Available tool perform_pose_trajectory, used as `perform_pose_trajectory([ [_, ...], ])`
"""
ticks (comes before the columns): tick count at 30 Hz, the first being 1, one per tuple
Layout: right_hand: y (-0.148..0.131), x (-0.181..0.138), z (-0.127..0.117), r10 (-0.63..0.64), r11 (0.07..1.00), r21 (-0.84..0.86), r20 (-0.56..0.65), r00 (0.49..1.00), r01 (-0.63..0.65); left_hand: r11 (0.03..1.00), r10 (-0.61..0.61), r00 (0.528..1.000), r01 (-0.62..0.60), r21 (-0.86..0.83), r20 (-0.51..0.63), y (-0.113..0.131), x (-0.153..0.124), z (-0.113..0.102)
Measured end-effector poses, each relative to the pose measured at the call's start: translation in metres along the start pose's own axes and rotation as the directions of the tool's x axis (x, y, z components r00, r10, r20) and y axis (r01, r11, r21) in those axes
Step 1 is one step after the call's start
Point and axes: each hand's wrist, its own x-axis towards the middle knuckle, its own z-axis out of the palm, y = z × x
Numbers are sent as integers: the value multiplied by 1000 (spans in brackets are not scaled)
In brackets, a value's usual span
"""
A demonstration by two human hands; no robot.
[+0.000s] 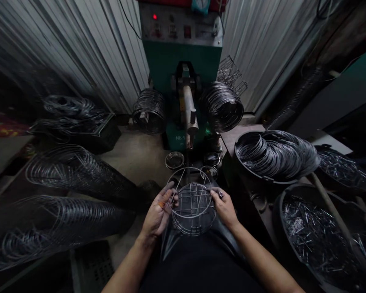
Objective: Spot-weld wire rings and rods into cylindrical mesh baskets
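Note:
A round metal wire frame (190, 167) with thin rods across it is held up level between my two hands. My left hand (157, 211) has its thumb and fingers closed on the left side of the ring, with an orange band around one finger. On the opposite side, my right hand (225, 207) pinches the rim; a dark ring shows on one finger. Just below, over my lap, lies a round wire grid (194, 232) with crossed bars, apparently several stacked. The held frame partly overlaps it in view.
Ahead stands a green machine (158, 57) with a protruding metal electrode arm (189, 103). Wire-ring coils (149, 110) (222, 106) hang beside it. At right are a basin of rings (277, 156) and a tub of short rods (317, 236). Long ring stacks (64, 219) lie at left.

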Motion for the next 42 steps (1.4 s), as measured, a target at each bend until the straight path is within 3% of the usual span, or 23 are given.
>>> perform_pose_trajectory([
  [4, 12, 7, -7, -61, 991, -121, 38, 997, 65, 914, -40, 998, 56, 402, -48, -6, 17, -25],
  [10, 30, 4, -7, -122, 965, -228, 59, 991, 132, 633, 58, 998, -66, 772, 37, -19, 29, -43],
  [14, 33, 4, -8, -118, 955, -267, 63, 991, 130, 563, 52, 996, -94, 821, 78, -23, 31, -46],
  [28, 42, 9, -14, -82, 964, -244, 113, 990, 108, 489, 65, 993, -114, 865, 94, -31, 30, -49],
  [36, 51, 14, -14, -62, 979, -186, 130, 990, 86, 369, 74, 990, -142, 919, 123, -37, 27, -54],
  [42, 48, 7, -22, 65, 998, -16, 197, 978, -64, 167, -95, 961, -242, 956, 260, -27, 18, -59],
])
